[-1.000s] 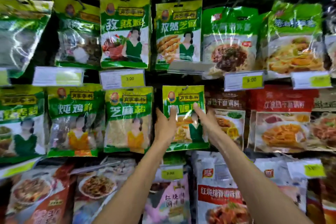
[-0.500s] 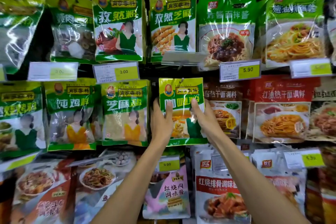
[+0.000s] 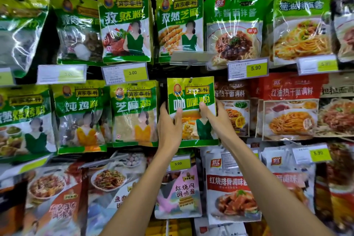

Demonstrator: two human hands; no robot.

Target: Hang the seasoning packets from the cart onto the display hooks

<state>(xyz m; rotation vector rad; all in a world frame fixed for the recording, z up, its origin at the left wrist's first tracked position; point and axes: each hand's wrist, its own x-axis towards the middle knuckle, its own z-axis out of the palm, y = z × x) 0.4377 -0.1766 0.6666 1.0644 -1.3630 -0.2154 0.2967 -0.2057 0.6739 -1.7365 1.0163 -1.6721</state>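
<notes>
A green and yellow seasoning packet (image 3: 191, 90) hangs in the middle row of the display wall, its top hole on a metal hook (image 3: 190, 79). My left hand (image 3: 169, 124) grips its left edge, thumb across the front. My right hand (image 3: 216, 119) grips its right edge, thumb on the front too. Both arms reach up from below. The cart is out of view.
Similar green packets (image 3: 132, 113) hang to the left and above (image 3: 124, 25). Red noodle-sauce packets (image 3: 289, 107) hang to the right. Yellow price tags (image 3: 124, 73) sit under each row. A lower row of packets (image 3: 231, 188) hangs beneath my arms.
The view has shifted slightly, so the packet sits a little higher in the frame. Both hands have stayed on the packet's edges; my thumbs have moved further onto its front.
</notes>
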